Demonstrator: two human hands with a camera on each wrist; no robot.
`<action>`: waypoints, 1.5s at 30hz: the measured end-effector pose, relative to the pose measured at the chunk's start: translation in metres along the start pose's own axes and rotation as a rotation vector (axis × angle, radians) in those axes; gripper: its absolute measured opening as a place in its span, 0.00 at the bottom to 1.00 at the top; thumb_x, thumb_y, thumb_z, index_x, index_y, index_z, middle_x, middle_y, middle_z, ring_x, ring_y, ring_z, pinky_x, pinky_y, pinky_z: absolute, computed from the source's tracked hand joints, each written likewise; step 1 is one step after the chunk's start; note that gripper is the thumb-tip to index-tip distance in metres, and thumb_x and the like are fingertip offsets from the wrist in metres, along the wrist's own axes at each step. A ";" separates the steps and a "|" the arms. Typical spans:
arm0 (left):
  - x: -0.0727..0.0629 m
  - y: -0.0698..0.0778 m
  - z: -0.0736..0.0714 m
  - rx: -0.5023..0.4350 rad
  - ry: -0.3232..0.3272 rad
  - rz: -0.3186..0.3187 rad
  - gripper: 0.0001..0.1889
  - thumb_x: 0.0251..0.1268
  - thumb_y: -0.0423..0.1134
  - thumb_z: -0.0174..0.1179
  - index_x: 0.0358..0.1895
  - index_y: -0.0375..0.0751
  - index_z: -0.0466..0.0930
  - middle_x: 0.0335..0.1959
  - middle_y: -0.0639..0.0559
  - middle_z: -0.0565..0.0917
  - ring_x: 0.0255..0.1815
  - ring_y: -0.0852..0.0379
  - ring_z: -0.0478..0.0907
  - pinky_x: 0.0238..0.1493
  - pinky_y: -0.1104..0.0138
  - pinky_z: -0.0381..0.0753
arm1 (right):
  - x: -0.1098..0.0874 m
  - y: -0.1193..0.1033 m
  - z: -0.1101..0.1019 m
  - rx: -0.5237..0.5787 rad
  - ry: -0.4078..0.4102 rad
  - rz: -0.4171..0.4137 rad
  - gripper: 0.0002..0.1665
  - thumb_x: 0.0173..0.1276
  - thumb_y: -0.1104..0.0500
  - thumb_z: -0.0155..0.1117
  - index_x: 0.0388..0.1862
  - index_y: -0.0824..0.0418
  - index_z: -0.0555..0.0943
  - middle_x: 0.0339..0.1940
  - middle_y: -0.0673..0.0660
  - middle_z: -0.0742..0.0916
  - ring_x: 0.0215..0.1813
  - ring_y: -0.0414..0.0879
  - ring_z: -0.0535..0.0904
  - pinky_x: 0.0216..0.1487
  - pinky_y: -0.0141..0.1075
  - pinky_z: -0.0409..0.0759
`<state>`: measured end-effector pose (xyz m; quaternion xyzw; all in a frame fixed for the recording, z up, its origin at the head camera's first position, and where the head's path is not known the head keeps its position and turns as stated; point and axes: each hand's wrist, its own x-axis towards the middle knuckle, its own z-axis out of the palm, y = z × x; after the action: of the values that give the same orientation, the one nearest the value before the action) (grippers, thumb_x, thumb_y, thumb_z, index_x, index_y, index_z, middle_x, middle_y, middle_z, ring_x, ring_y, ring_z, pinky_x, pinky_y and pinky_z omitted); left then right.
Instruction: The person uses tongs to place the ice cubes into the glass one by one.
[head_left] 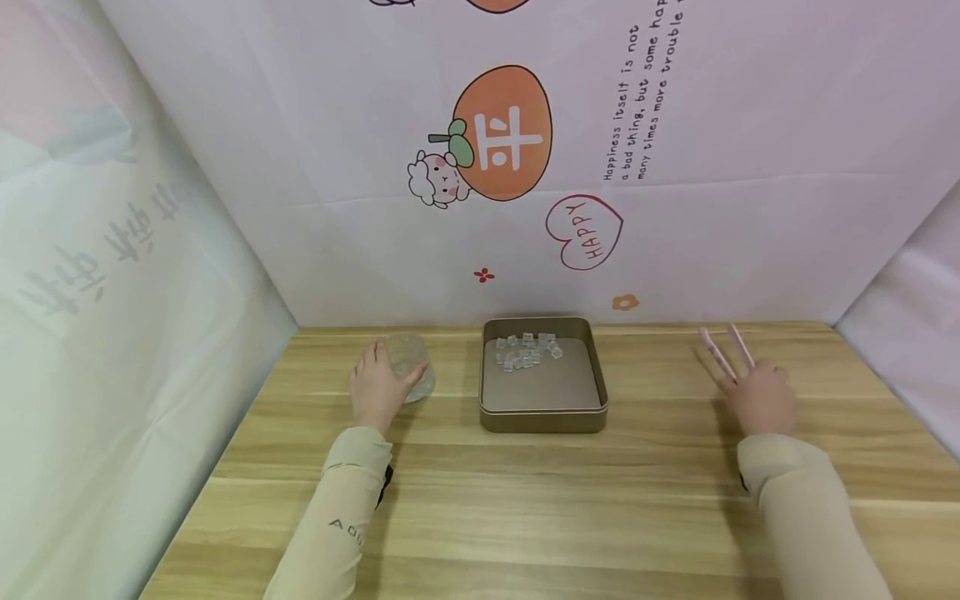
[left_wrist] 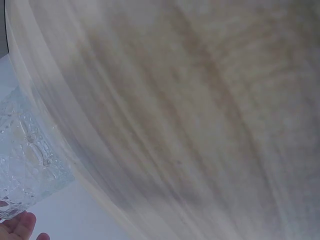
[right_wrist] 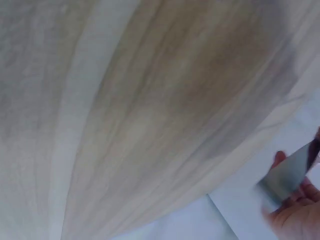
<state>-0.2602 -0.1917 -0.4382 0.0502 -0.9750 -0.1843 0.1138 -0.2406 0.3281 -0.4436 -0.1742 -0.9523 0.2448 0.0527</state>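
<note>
On the left of the table, my left hand (head_left: 378, 385) holds a clear textured glass (head_left: 408, 357), thumb on its near side and fingers at its left. The left wrist view has the patterned glass (left_wrist: 30, 155) at its left edge, fingertips (left_wrist: 25, 225) beside it. Over at the right, my right hand (head_left: 761, 400) grips pinkish tweezers (head_left: 718, 354), whose two tips are spread apart and point away from me. A blurred part of the tweezers (right_wrist: 287, 175) appears in the right wrist view. Between the hands stands a square metal tin (head_left: 543, 421) holding several small clear cubes (head_left: 527, 354).
The wood-grain table (head_left: 570, 517) reaches back to a white printed sheet (head_left: 360, 250) that stands as a wall. White sheets also close off the left and right sides. The cubes lie in the far half of the tin.
</note>
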 end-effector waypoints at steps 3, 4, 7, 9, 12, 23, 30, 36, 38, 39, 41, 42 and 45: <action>0.000 0.001 0.000 -0.004 0.010 0.000 0.49 0.59 0.66 0.56 0.71 0.30 0.56 0.70 0.33 0.65 0.69 0.37 0.65 0.69 0.46 0.66 | 0.002 -0.007 -0.003 0.042 -0.015 -0.038 0.33 0.68 0.50 0.57 0.46 0.82 0.66 0.33 0.72 0.74 0.26 0.58 0.75 0.18 0.42 0.75; 0.001 0.001 0.000 -0.003 0.012 0.001 0.49 0.59 0.66 0.56 0.71 0.30 0.56 0.69 0.33 0.65 0.69 0.37 0.65 0.69 0.46 0.67 | 0.003 -0.009 -0.003 0.051 -0.011 -0.064 0.32 0.67 0.50 0.57 0.47 0.82 0.67 0.33 0.72 0.75 0.26 0.58 0.75 0.19 0.42 0.75; 0.001 0.001 0.000 0.005 0.011 0.005 0.49 0.59 0.66 0.57 0.71 0.29 0.56 0.69 0.33 0.65 0.69 0.37 0.65 0.68 0.46 0.68 | 0.005 -0.021 -0.004 0.063 0.020 -0.175 0.33 0.67 0.53 0.58 0.52 0.84 0.67 0.35 0.75 0.78 0.30 0.61 0.77 0.24 0.47 0.76; 0.002 0.001 0.001 0.012 0.007 0.011 0.49 0.59 0.65 0.56 0.71 0.29 0.55 0.70 0.33 0.63 0.69 0.36 0.65 0.68 0.46 0.68 | 0.004 -0.030 -0.005 0.063 0.054 -0.243 0.32 0.66 0.54 0.58 0.53 0.84 0.69 0.37 0.77 0.80 0.32 0.63 0.78 0.28 0.51 0.76; 0.003 0.001 0.002 0.031 0.002 0.019 0.50 0.60 0.66 0.55 0.72 0.28 0.53 0.72 0.34 0.61 0.70 0.36 0.64 0.68 0.46 0.68 | 0.003 -0.046 -0.006 0.071 0.090 -0.308 0.30 0.65 0.55 0.57 0.53 0.82 0.71 0.40 0.79 0.81 0.35 0.65 0.78 0.32 0.54 0.77; 0.002 0.007 0.006 0.035 0.010 0.037 0.51 0.59 0.67 0.55 0.74 0.31 0.50 0.75 0.36 0.58 0.71 0.37 0.63 0.68 0.46 0.68 | -0.005 -0.099 -0.008 0.102 0.108 -0.446 0.30 0.67 0.48 0.60 0.49 0.77 0.77 0.36 0.72 0.84 0.32 0.58 0.77 0.27 0.43 0.74; 0.003 0.009 0.010 0.023 0.021 0.036 0.51 0.58 0.67 0.56 0.74 0.32 0.51 0.75 0.37 0.58 0.72 0.38 0.63 0.69 0.46 0.67 | -0.013 -0.132 -0.003 0.071 0.053 -0.523 0.26 0.63 0.49 0.65 0.47 0.71 0.80 0.34 0.67 0.86 0.33 0.56 0.78 0.31 0.46 0.75; 0.002 0.013 0.011 0.027 0.020 0.035 0.51 0.59 0.67 0.56 0.74 0.32 0.52 0.75 0.38 0.57 0.71 0.38 0.63 0.68 0.45 0.68 | -0.021 -0.156 0.004 0.000 -0.054 -0.575 0.22 0.61 0.52 0.68 0.46 0.69 0.83 0.25 0.59 0.83 0.26 0.48 0.72 0.24 0.35 0.67; 0.002 0.014 0.012 0.023 0.016 0.031 0.52 0.58 0.67 0.56 0.74 0.32 0.51 0.75 0.38 0.57 0.71 0.38 0.63 0.68 0.45 0.67 | -0.024 -0.163 0.008 -0.037 -0.074 -0.616 0.20 0.60 0.54 0.69 0.45 0.68 0.84 0.26 0.59 0.85 0.26 0.47 0.73 0.24 0.35 0.69; 0.002 0.014 0.012 0.020 0.013 0.030 0.52 0.58 0.67 0.57 0.74 0.32 0.51 0.76 0.38 0.57 0.71 0.38 0.63 0.68 0.45 0.67 | -0.026 -0.166 0.010 -0.058 -0.085 -0.634 0.20 0.60 0.54 0.69 0.45 0.69 0.84 0.27 0.59 0.85 0.25 0.47 0.73 0.24 0.35 0.69; 0.002 0.016 0.013 0.009 0.001 0.027 0.53 0.57 0.67 0.58 0.74 0.32 0.49 0.76 0.38 0.55 0.72 0.38 0.62 0.70 0.45 0.66 | -0.029 -0.173 0.015 -0.105 -0.110 -0.668 0.20 0.59 0.55 0.70 0.44 0.69 0.84 0.28 0.59 0.86 0.25 0.46 0.72 0.24 0.35 0.70; 0.002 0.016 0.013 0.006 -0.005 0.027 0.54 0.56 0.67 0.58 0.75 0.33 0.48 0.76 0.39 0.55 0.72 0.38 0.62 0.70 0.45 0.65 | -0.031 -0.175 0.017 -0.124 -0.124 -0.679 0.21 0.59 0.55 0.70 0.45 0.70 0.84 0.29 0.60 0.86 0.24 0.45 0.72 0.24 0.34 0.70; 0.002 0.020 0.015 0.002 -0.023 0.036 0.55 0.55 0.66 0.60 0.75 0.33 0.47 0.77 0.39 0.53 0.73 0.38 0.61 0.72 0.46 0.63 | -0.035 -0.181 0.025 -0.176 -0.151 -0.698 0.21 0.59 0.55 0.70 0.47 0.68 0.84 0.31 0.60 0.87 0.25 0.45 0.73 0.24 0.34 0.71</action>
<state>-0.2664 -0.1684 -0.4437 0.0307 -0.9771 -0.1818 0.1059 -0.2675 0.1558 -0.3779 0.1759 -0.9731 0.1411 0.0475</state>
